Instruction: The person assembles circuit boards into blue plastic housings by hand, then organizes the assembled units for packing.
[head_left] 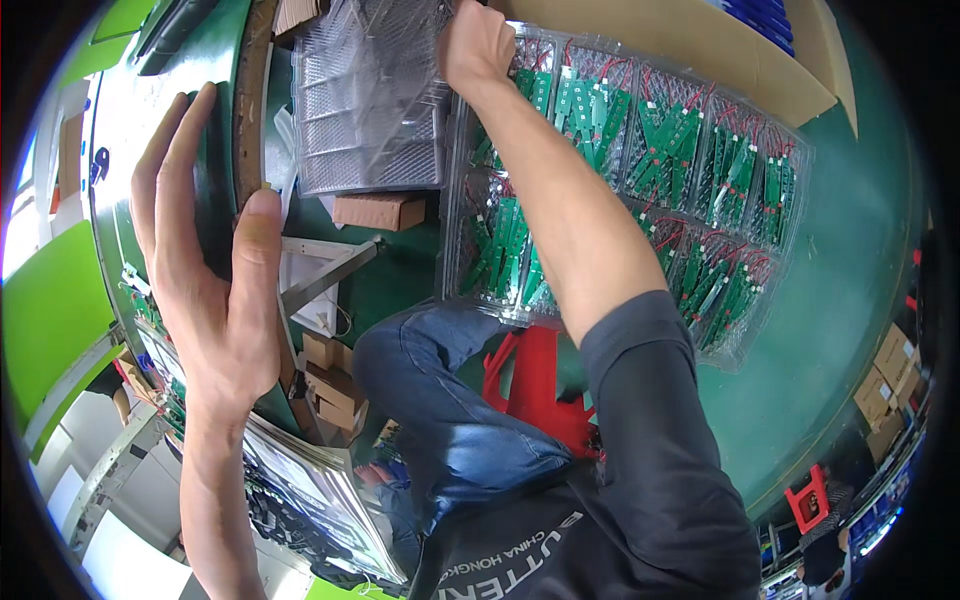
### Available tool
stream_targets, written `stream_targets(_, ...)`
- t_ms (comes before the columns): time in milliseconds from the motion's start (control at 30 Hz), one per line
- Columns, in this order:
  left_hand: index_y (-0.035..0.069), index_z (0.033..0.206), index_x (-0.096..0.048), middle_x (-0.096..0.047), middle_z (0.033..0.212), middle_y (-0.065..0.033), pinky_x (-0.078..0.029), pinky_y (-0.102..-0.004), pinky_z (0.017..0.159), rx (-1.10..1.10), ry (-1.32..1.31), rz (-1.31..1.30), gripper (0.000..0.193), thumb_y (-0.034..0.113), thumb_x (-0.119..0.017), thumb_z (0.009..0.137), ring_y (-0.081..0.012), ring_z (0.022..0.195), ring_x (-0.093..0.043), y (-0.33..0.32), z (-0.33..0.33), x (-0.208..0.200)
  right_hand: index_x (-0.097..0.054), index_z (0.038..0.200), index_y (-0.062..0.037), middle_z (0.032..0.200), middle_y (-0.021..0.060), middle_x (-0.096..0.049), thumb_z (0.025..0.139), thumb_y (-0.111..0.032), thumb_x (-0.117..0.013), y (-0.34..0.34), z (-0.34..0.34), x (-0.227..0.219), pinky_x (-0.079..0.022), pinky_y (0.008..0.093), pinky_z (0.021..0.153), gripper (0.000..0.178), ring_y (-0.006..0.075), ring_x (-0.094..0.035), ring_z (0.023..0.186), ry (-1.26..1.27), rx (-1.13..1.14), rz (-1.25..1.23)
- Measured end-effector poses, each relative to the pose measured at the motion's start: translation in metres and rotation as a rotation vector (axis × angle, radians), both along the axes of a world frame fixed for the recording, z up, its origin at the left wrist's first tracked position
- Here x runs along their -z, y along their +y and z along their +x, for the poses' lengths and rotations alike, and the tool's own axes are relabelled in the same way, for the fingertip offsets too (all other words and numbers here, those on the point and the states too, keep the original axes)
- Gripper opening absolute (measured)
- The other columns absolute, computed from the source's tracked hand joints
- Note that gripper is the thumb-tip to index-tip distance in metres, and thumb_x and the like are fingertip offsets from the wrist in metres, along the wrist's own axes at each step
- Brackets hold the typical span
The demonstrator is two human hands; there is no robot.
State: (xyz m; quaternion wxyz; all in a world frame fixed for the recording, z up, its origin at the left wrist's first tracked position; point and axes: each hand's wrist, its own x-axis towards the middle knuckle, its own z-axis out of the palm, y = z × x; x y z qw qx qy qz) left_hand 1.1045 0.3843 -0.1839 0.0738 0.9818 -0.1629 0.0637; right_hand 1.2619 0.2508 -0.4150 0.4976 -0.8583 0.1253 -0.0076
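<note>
My left hand [205,270] is raised at the left, fingers stretched and thumb apart, holding nothing, in front of the brown edge of a bench. At the top middle my right hand [478,48] is closed at the edge of a clear plastic piece [400,70], which is smeared by motion; its exact shape does not show. Below that piece lies a stack of empty clear plastic trays [365,165]. Under my right forearm, a clear compartment tray [625,205] holds many narrow green circuit boards [665,150] with red wires and white connectors.
The trays are on a green table [850,230]. A large cardboard box [700,45] with blue items stands at the far right. A brown carton [378,212] sits below the stack, near a metal bracket [330,275]. A red stool [535,385] is near my legs.
</note>
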Motion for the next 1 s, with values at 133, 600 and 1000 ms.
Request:
stream_targets(133, 0.006, 0.148, -0.042, -0.041, 0.147, -0.017, -0.037, -0.0445, 0.112, 0.04, -0.017, -0.002, 0.058, 0.03, -0.055, 0.096, -0.03, 0.136, -0.043, -0.001, 0.003, 0.003, -0.047, 0.141, -0.0121, 0.108, 0.028, -0.063, 0.081, -0.006, -0.064, 0.046, -0.02, 0.027, -0.054, 0.051, 0.088, 0.063, 0.0492, -0.064, 0.1, 0.124, 0.134, 0.054)
stream_targets(600, 0.005, 0.15, -0.038, -0.04, 0.149, -0.0192, -0.029, -0.0487, 0.116, 0.016, -0.017, 0.04, 0.061, 0.03, -0.05, 0.095, -0.0322, 0.14, -0.038, 0.002, 0.003, 0.001, -0.031, 0.153, -0.0209, 0.122, 0.0259, -0.056, 0.089, 0.004, -0.048, 0.136, -0.089, 0.091, -0.051, 0.0528, 0.087, 0.071, 0.0473, -0.061, 0.104, 0.38, 0.212, 0.251)
stream_targets(1000, 0.001, 0.151, -0.032, -0.036, 0.151, -0.0227, -0.027, -0.0501, 0.116, -0.048, 0.059, 0.136, 0.067, 0.037, -0.047, 0.096, -0.0347, 0.142, -0.034, -0.004, 0.003, -0.005, -0.039, 0.146, -0.0199, 0.132, 0.0172, -0.052, 0.094, -0.02, -0.057, 0.172, -0.111, 0.165, -0.05, 0.0513, 0.091, 0.055, 0.0377, -0.053, 0.12, 0.783, 0.31, 0.127)
